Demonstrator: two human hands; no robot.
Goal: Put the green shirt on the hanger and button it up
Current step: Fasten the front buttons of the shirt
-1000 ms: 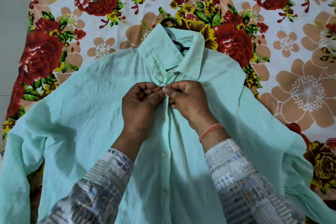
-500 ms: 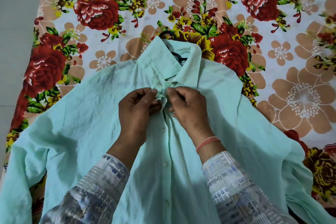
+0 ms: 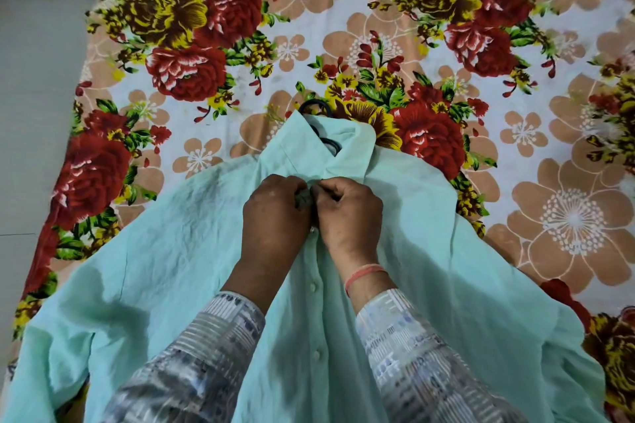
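A pale green shirt [image 3: 165,268] lies front up on a floral bedsheet, collar away from me and sleeves spread to both sides. A black hanger [image 3: 314,106] sits inside it; only its hook and a short piece inside the collar show. My left hand [image 3: 275,216] and my right hand [image 3: 347,216] meet just below the collar, each pinching one edge of the shirt's front placket. What lies between the fingertips is hidden. Below my hands, three white buttons run down the placket [image 3: 314,319].
The floral bedsheet [image 3: 378,27] covers the bed beyond and to both sides of the shirt. A grey floor [image 3: 34,113] runs along the bed's left edge. My patterned sleeves cover part of the lower shirt front.
The view has tilted so the shirt sits lower in frame. My hands have drawn closer together under the collar, fingers curled tighter on the placket.
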